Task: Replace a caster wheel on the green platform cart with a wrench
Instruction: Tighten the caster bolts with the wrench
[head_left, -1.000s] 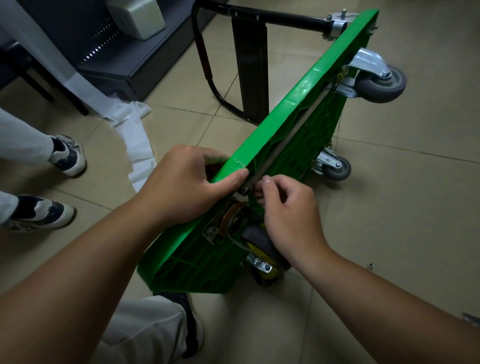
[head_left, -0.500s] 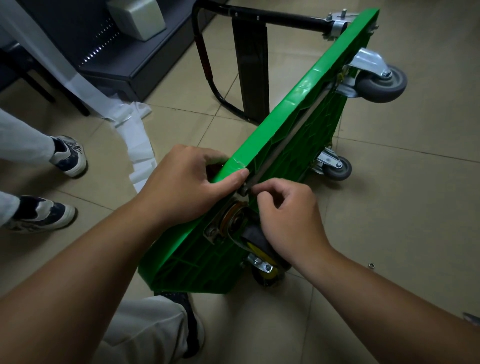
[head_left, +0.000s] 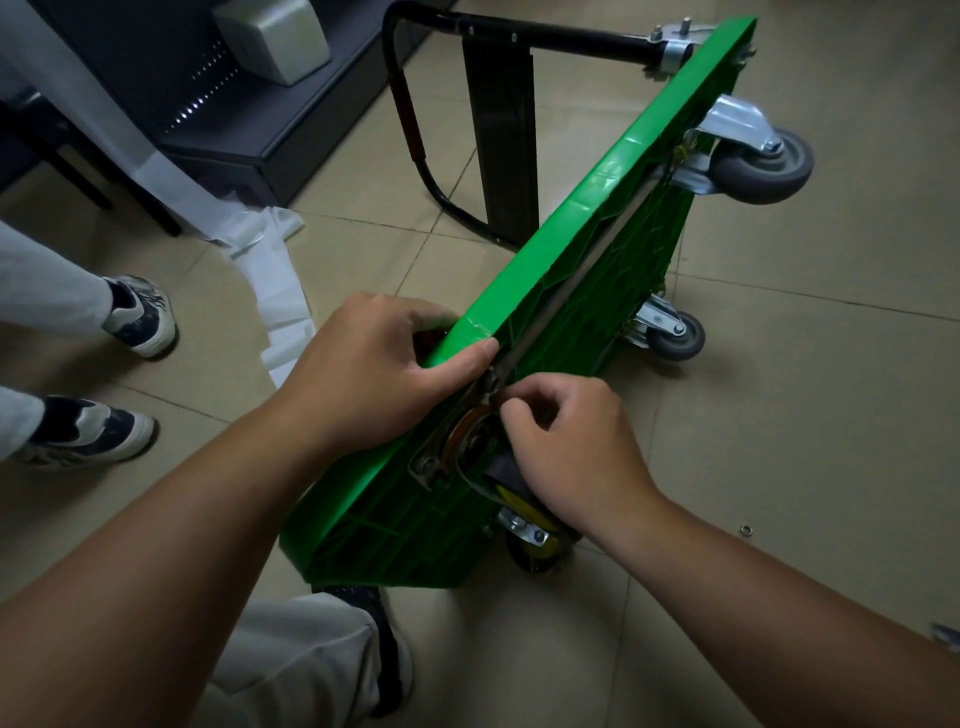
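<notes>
The green platform cart stands on its side edge on the tiled floor, underside facing right. My left hand grips its upper edge, thumb lying along the rim. My right hand pinches a small fastener at the corner of the mounting plate of the near caster, a black wheel with a yellow hub. What sits between the fingertips is too small to tell. Two grey casters, one at the top right and one lower, stay mounted at the far end. No wrench is in view.
The cart's black folding handle lies out on the floor behind. Another person's two shoes stand at the left beside white paper strips and a dark cabinet. A small washer lies on the tiles at right. My own shoe is below.
My right hand's fingers have shifted from spread over the plate's corner to a tighter pinch at the fastener. The left hand and the cart have stayed put.
</notes>
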